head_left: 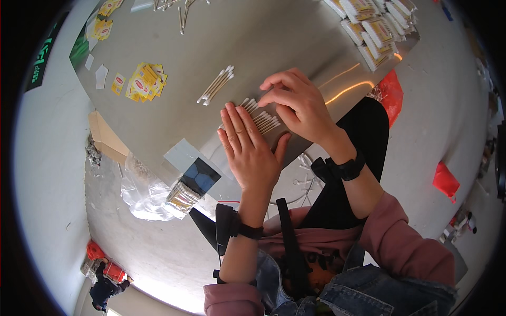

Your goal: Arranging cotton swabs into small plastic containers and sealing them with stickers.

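Note:
A layer of cotton swabs (267,122) lies side by side near the front edge of the metal table (184,58). My left hand (249,148) rests flat over part of this layer, fingers stretched out and thumb apart, hiding the swabs beneath. Just right of them hovers my right hand (298,107), its fingers bent and spread from the thumb, with nothing visible between them. Its fingertips are close to the white swab tips. Slightly farther off, a small loose bunch of cotton swabs (215,86) lies on the tabletop.
Yellow-and-white paper cards (146,81) lie in a pile at the left. Packed swab bags (375,32) are heaped at the far right. A clear plastic bag (145,189) and a swab pack (183,196) sit by the left front edge. Another person (104,284) is at lower left.

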`<state>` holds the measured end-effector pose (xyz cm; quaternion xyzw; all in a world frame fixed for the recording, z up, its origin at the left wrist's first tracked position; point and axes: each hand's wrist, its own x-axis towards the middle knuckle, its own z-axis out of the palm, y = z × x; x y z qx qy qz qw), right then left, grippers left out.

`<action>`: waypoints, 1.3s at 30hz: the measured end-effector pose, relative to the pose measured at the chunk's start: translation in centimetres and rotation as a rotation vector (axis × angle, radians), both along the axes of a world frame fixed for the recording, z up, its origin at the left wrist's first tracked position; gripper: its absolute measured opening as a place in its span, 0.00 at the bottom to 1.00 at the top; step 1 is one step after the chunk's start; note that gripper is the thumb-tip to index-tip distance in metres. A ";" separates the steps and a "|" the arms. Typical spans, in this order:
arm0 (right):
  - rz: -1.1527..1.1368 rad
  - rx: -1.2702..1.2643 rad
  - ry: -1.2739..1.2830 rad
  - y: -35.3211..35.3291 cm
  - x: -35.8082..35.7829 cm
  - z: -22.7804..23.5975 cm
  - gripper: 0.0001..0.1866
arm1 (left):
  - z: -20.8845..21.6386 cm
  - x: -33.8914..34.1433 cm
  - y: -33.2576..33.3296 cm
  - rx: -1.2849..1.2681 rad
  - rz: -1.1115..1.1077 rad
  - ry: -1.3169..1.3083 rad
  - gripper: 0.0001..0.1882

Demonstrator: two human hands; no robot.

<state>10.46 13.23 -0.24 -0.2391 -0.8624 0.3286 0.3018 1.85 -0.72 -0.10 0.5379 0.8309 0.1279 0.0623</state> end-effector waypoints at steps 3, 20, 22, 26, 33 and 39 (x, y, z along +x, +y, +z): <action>-0.007 0.031 -0.013 0.0 0.0 -0.2 0.12 | -0.1 0.1 0.0 0.005 0.000 -0.002 0.53; -0.028 0.048 0.006 -0.2 -0.7 0.2 0.17 | -0.3 -0.4 -0.7 0.067 0.009 -0.048 0.52; -0.062 0.009 0.036 -0.2 -0.6 0.2 0.17 | -0.3 -0.4 -1.2 0.242 0.047 -0.304 0.51; -0.110 -0.099 0.135 -1.2 -1.0 0.5 0.20 | 0.9 -0.2 -1.8 0.570 0.186 -0.732 0.46; -0.038 -0.086 0.058 -4.1 -3.3 0.1 0.24 | 1.4 -1.4 -0.5 1.039 0.581 -1.276 0.37; -0.048 -0.164 -0.028 -5.2 -4.2 -0.2 0.25 | 1.4 0.1 0.7 1.051 0.536 -1.285 0.35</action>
